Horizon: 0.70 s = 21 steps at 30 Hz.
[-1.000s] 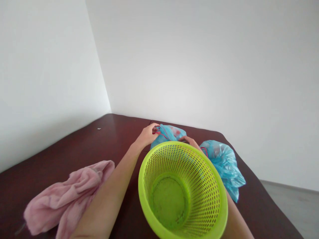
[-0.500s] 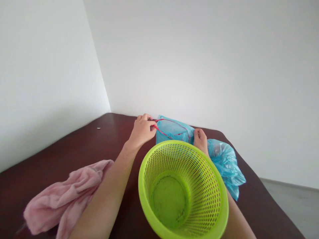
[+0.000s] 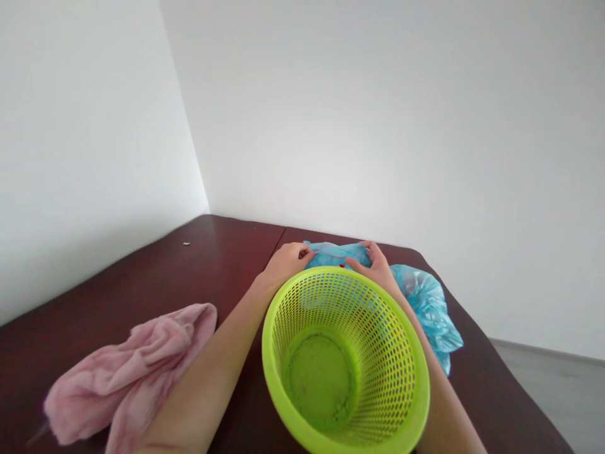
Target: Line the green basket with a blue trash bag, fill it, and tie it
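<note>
Behind the green plastic basket (image 3: 268, 353), both hands are at a blue plastic bag (image 3: 333, 252) with a reddish drawstring along its mouth. My left hand (image 3: 292, 257) pinches the bag's left edge with its fingers closed. At the bag's right side, my right hand (image 3: 377, 263) grips the edge between thumb and fingers. The basket has slotted sides, stands between my forearms and hides the lower part of the bag. Blue crumpled plastic (image 3: 425, 309) spreads to the right of my right forearm; whether it belongs to the same bag I cannot tell.
A pink cloth (image 3: 137, 359) lies bunched on the dark red-brown table (image 3: 198, 277), partly under my left forearm. A tiny white scrap (image 3: 186, 243) is near the far left corner. White walls (image 3: 331, 113) border the table behind and at left. The floor (image 3: 543, 372) shows at right.
My left hand has moved right and toward me, no longer stretching the red drawstring out to the left. My right hand has spread its thumb and fingers on the bag, whose mouth is now lower and narrower.
</note>
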Motion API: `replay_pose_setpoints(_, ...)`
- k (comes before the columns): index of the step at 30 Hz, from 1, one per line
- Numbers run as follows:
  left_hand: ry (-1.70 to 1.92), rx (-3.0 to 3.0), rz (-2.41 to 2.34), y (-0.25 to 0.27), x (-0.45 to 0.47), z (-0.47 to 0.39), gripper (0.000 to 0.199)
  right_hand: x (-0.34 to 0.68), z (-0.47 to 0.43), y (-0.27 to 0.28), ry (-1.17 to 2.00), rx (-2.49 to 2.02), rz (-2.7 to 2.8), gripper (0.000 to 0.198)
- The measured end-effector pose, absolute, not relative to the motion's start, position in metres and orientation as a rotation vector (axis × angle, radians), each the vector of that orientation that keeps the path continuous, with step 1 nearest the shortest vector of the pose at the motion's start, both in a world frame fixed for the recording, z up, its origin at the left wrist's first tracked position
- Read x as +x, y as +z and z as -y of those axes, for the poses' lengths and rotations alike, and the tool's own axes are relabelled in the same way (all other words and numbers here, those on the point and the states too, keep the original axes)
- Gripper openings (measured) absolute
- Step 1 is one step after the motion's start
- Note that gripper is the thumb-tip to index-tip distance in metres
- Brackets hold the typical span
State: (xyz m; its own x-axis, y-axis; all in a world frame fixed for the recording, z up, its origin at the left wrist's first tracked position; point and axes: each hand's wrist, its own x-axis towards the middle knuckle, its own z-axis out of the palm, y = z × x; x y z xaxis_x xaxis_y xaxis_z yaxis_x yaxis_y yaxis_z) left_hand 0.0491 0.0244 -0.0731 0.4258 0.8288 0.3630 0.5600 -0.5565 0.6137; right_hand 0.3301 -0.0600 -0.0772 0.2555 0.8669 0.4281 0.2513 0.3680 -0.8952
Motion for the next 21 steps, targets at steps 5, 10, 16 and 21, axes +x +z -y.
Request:
replay_pose_setpoints(5,1.313,2.240,-1.171,-0.072,0.035,-0.044,0.034,0.347,0.057,-0.081,0.273,-1.374,1.448,0.044)
replay_pose_setpoints(10,1.068,2.139,-0.968,-0.075,0.032,-0.039,0.055,0.349,0.056,-0.083,0.117,-1.401,1.415,0.029)
replay_pose_setpoints(16,0.780,2.380,-0.936,-0.072,0.050,-0.021,0.031,0.343,0.057,-0.078,0.126,-1.399,1.472,0.042)
replay_pose_setpoints(21,0.997,2.300,-1.049,-0.063,0.047,-0.025,0.031,0.353,0.058,-0.082,0.083,-1.534,1.622,0.050)
